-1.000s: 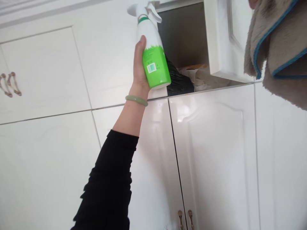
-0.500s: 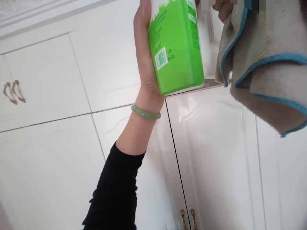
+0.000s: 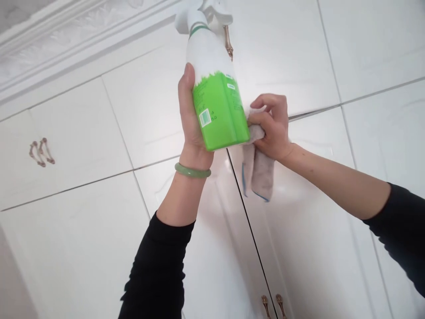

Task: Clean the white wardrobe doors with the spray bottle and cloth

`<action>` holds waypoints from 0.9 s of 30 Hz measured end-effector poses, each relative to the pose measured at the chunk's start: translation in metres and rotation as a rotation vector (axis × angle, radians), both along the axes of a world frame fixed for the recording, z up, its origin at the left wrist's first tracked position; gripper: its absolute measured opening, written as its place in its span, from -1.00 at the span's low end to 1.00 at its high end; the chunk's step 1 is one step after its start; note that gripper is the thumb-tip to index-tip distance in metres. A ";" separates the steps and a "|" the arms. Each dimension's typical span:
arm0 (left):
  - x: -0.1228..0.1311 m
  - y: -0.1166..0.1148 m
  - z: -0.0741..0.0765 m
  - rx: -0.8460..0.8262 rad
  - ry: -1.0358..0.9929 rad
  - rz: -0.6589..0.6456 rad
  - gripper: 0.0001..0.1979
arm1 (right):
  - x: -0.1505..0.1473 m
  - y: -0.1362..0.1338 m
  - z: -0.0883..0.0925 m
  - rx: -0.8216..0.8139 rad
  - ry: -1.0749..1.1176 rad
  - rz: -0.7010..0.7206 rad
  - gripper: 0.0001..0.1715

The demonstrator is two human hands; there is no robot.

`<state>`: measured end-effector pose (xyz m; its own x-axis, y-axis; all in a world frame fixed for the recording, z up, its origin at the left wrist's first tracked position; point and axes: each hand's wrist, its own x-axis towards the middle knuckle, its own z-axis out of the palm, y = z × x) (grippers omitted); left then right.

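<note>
Spray bottle (image 3: pixel 221 106) left of cloth (image 3: pixel 262 175), cabinet doors (image 3: pixel 308 230) behind both, moulding (image 3: pixel 83 33) above doors

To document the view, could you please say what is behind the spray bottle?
White cabinet doors, a handle and cloth partly show behind the spray bottle; whatever it covers is hidden.

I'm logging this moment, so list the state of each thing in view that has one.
Left hand: closed around the spray bottle
Spray bottle: held nearly upright
Right hand: gripping the cloth
Cloth: bunched at the top, hanging below
Bangle: worn
Lower cabinet doors: shut
Upper left doors: shut
Upper middle door: shut or nearly so
</note>
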<state>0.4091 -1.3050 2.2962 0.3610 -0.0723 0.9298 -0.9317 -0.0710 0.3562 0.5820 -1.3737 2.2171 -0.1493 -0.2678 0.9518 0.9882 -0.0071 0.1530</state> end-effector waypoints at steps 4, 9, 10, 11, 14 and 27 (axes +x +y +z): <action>0.000 0.000 -0.003 -0.012 -0.030 0.106 -0.58 | 0.039 -0.013 0.006 0.077 -0.028 0.083 -0.65; 0.007 0.006 0.003 0.080 -0.055 0.054 -0.53 | 0.074 -0.052 0.001 0.149 0.014 -0.019 -0.49; 0.009 0.007 0.005 0.075 -0.055 0.067 -0.52 | 0.073 -0.053 0.004 0.187 -0.043 -0.068 -0.46; 0.010 0.008 0.006 0.061 -0.057 0.080 -0.51 | 0.068 -0.051 0.007 0.220 -0.127 -0.114 -0.46; 0.013 0.007 0.006 0.045 -0.107 0.078 -0.53 | 0.038 -0.029 0.021 0.250 -0.390 -0.186 -0.66; 0.011 0.006 0.007 0.044 -0.170 0.037 -0.54 | 0.036 -0.021 0.014 0.235 -0.155 -0.182 -0.59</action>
